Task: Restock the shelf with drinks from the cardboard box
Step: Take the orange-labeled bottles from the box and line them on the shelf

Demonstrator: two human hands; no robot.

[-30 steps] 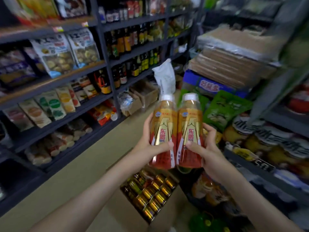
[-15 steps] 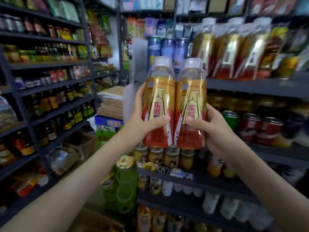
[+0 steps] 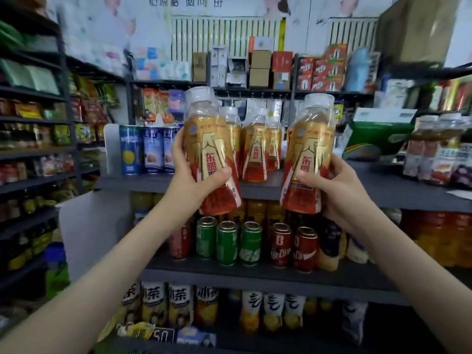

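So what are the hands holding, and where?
Left hand grips the left bottle, right hand the right bottle, each around the lower body.

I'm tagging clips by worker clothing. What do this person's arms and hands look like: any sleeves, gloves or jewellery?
The left hand and right hand are bare: no gloves, no rings visible. The left forearm and right forearm are uncovered down to the frame's edge, with no sleeve, watch or bracelet in view.

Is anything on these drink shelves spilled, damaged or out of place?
No spill or damage shows. One oddity: a green bag sits on the drink shelf, right of the gold-labelled bottles, among drinks.
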